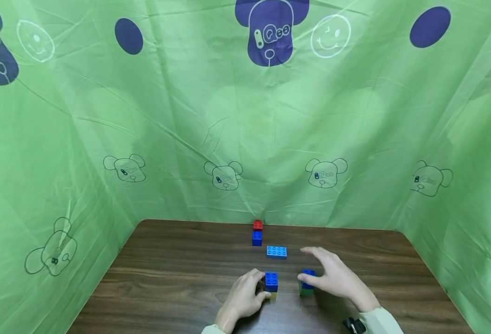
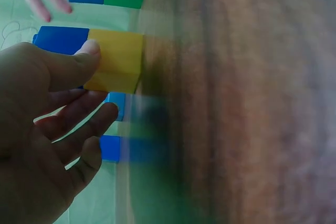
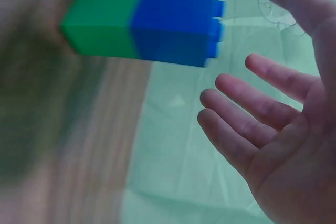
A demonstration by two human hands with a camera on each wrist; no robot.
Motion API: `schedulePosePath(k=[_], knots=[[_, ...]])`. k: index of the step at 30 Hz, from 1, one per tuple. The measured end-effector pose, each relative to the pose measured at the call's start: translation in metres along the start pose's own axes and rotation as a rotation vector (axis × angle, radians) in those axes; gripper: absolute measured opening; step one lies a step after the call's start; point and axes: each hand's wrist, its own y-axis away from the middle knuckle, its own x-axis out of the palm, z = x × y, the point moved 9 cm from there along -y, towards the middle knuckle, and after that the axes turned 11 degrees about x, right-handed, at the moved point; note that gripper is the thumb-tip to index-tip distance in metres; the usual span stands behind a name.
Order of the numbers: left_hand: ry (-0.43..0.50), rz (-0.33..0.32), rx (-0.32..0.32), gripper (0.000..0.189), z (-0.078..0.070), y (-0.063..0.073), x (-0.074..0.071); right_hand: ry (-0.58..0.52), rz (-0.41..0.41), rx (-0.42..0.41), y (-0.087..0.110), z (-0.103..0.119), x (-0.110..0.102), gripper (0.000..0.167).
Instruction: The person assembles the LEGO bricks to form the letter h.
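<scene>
My left hand [image 1: 244,293] holds a two-brick stack, a blue brick [image 1: 271,281] on top of a yellow brick [image 2: 116,59]. In the left wrist view its thumb lies across the seam between the two, with fingers on the far side. To the right stands another stack, a blue brick [image 3: 176,22] on a green brick [image 3: 102,19]. Beside that stack my right hand [image 1: 338,278] is spread, fingers apart and nothing in its grasp. The right wrist view shows a gap between its fingertips and the studs.
Farther back on the brown wooden table [image 1: 166,269] lies a light blue long brick [image 1: 276,252]. Behind it are a dark blue brick [image 1: 257,238] and a red brick [image 1: 258,225], near the back edge. A green printed cloth [image 1: 178,116] hangs around the table.
</scene>
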Motion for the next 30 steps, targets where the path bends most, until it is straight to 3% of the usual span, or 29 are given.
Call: schedulePosePath(k=[7, 14, 22, 26, 30], knots=[[-0.063, -0.017, 0.005, 0.033, 0.001, 0.002, 0.002, 0.040, -0.038, -0.029, -0.041, 0.027, -0.016, 0.064], [-0.078, 0.019, -0.045, 0.038, 0.001, 0.003, 0.006, 0.112, 0.046, -0.017, -0.085, 0.041, -0.012, 0.066], [-0.052, 0.048, -0.073, 0.036, 0.003, 0.001, 0.007, 0.235, 0.206, 0.041, -0.122, 0.037, 0.026, 0.056], [-0.068, 0.058, -0.069, 0.037, 0.002, -0.001, 0.009, 0.301, 0.301, 0.055, -0.128, 0.028, 0.051, 0.053], [-0.100, 0.055, -0.048, 0.035, 0.001, -0.002, 0.010, 0.389, 0.346, 0.034, -0.129, 0.025, 0.067, 0.047]])
